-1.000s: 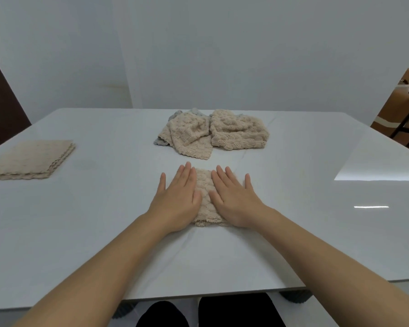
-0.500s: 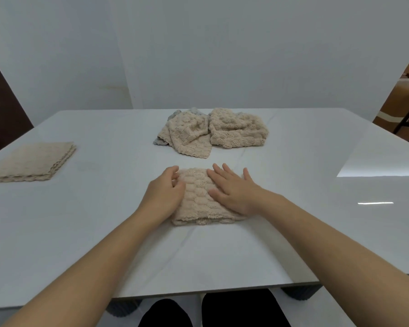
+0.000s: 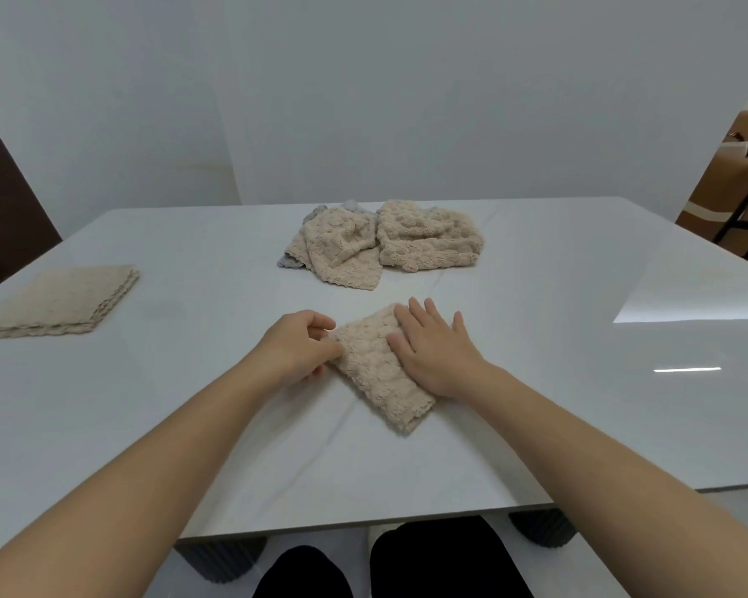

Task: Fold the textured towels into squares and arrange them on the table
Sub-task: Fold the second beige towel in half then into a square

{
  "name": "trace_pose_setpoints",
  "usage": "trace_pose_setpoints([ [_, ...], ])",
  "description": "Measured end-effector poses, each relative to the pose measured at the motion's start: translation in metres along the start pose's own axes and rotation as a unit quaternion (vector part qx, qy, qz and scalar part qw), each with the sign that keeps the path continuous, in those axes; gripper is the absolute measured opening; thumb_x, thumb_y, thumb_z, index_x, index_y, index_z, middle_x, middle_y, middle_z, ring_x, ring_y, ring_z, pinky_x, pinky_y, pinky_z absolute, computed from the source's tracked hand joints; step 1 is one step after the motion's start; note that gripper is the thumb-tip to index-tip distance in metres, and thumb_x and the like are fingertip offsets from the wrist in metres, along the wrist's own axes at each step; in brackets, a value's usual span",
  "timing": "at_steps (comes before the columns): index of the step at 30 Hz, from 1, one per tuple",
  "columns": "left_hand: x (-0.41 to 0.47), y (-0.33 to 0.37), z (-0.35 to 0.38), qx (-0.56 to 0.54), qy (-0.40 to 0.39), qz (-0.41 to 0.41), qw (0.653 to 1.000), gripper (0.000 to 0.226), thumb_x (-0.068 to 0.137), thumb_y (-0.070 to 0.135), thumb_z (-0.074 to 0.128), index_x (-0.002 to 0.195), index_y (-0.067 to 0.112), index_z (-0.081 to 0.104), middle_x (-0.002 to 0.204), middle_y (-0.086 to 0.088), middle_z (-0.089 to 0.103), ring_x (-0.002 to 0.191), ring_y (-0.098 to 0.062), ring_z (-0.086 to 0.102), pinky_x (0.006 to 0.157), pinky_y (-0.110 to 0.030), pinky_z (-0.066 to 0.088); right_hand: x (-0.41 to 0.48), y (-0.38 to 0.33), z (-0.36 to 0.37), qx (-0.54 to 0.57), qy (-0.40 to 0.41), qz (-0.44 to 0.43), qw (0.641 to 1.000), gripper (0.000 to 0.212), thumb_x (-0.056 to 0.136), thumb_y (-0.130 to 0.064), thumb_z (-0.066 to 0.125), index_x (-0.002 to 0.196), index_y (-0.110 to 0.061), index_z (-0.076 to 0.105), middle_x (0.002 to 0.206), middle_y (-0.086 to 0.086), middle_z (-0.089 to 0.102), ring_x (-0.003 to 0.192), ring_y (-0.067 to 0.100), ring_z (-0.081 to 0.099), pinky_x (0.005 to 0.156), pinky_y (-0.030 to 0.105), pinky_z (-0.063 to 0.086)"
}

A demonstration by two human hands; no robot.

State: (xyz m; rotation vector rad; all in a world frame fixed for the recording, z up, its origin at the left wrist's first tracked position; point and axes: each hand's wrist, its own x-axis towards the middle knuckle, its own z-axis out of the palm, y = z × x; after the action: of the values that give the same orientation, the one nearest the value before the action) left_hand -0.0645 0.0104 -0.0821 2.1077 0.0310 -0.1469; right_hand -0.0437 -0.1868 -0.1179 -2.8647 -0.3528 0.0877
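Background: pale grey wall (image 3: 407, 101) with a vertical corner line (image 3: 227, 123) left of centre and a faint yellowish mark beside it. Far left: dark brown panel (image 3: 1, 217). Far right: brown-and-cream furniture (image 3: 735, 196) on a black frame, partly cut off. Bottom: left ribbed base (image 3: 219, 558) and right ribbed base (image 3: 540, 528), dark and cylindrical, on pale floor (image 3: 553, 569); the person's black-clad legs (image 3: 441, 563) lie between them.

Grey towel (image 3: 289, 261) mostly under the beige heap (image 3: 428, 243).
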Motion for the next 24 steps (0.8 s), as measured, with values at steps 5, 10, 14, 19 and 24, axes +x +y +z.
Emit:
trace_pose_setpoints([
  [5,-0.005,-0.002,-0.002,-0.004,-0.029,-0.009,1.0,0.02,0.079,0.011,0.076,0.096,0.01,0.064,0.073,0.001,0.058,0.046,-0.007,0.045,0.041,-0.017,0.034,0.003,0.008,-0.011,0.004,-0.032,-0.095,0.995,0.059,0.102,-0.05,0.024,0.155,-0.026,0.011,0.163,-0.002,0.005,0.149,0.014,-0.004,0.119,0.047,-0.006],
  [10,-0.01,-0.001,-0.007,0.037,-0.015,0.058,0.998,0.015,0.075,0.011,0.078,0.078,0.014,0.064,0.082,0.003,0.065,0.055,0.001,0.052,0.052,-0.014,0.037,0.009,-0.007,-0.009,0.03,-0.018,-0.035,0.999,0.059,0.102,-0.049,0.017,0.154,-0.021,0.014,0.162,0.002,0.007,0.149,0.02,-0.003,0.118,0.051,-0.006],
  [14,-0.008,0.01,-0.007,-0.045,-0.086,0.057,0.994,0.015,0.081,0.001,0.071,0.08,0.007,0.058,0.069,0.001,0.061,0.033,0.002,0.041,0.036,-0.008,0.028,0.008,-0.007,0.003,-0.008,0.003,-0.034,0.999,0.058,0.102,-0.048,0.013,0.154,-0.022,0.011,0.163,0.001,0.004,0.149,0.019,-0.004,0.119,0.051,-0.004],
  [19,0.01,0.007,-0.02,0.002,-0.165,0.016,0.986,0.018,0.079,0.016,0.076,0.086,0.01,0.06,0.059,-0.002,0.042,0.042,-0.007,0.024,0.036,-0.016,0.017,0.009,-0.005,0.005,-0.005,0.005,-0.039,0.999,0.058,0.102,-0.048,0.014,0.155,-0.023,0.011,0.163,-0.001,0.005,0.149,0.017,-0.004,0.119,0.05,-0.004],
  [24,0.015,0.006,-0.023,0.045,-0.22,-0.024,0.974,0.031,0.077,0.027,0.079,0.092,0.007,0.061,0.06,0.001,0.036,0.046,-0.01,0.026,0.039,-0.019,0.022,0.01,-0.005,0.008,0.0,0.009,-0.036,0.999,0.058,0.102,-0.048,0.014,0.154,-0.024,0.012,0.163,-0.002,0.007,0.149,0.016,-0.003,0.119,0.05,-0.003],
])
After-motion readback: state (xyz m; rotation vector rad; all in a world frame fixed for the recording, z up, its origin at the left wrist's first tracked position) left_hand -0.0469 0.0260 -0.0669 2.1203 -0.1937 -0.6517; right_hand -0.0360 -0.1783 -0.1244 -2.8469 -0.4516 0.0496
